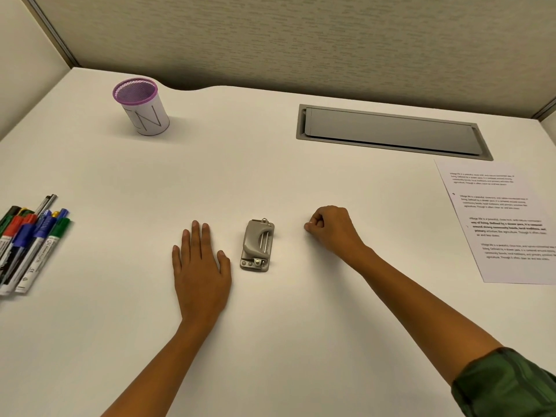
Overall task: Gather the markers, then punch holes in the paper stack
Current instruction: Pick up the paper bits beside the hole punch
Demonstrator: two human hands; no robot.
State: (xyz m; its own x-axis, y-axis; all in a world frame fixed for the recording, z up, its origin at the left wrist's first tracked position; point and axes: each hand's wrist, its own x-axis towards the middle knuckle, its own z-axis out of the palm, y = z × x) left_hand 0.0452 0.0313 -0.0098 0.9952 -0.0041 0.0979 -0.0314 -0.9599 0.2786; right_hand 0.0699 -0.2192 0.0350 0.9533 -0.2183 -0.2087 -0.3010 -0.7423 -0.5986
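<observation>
My left hand [200, 267] lies flat, palm down, on the white surface [270, 341], its fingers [195, 236] extended and close together, holding nothing. My right hand [332, 228] rests on the same surface with its fingers curled into a loose fist; I cannot tell whether anything small is enclosed in it.

The grey hole punch [257, 245] sits between my two hands, just beside my left thumb and apart from my right knuckles. It lies flat with its handle down.

The markers [28, 245] lie in a loose bundle well to the left of my left fingers, at the edge of the view. Caps in red, blue, green and black point away from me; the barrels touch or overlap one another.

The paper stack [505, 224] lies well to the right of my right fingers, printed side up, with blocks of text visible; its right part runs out of view.

A purple-rimmed mesh cup [141, 106] wrapped in white paper stands upright far ahead of my left fingers. A grey cable hatch [391, 132] is set into the surface far ahead of my right fingers
</observation>
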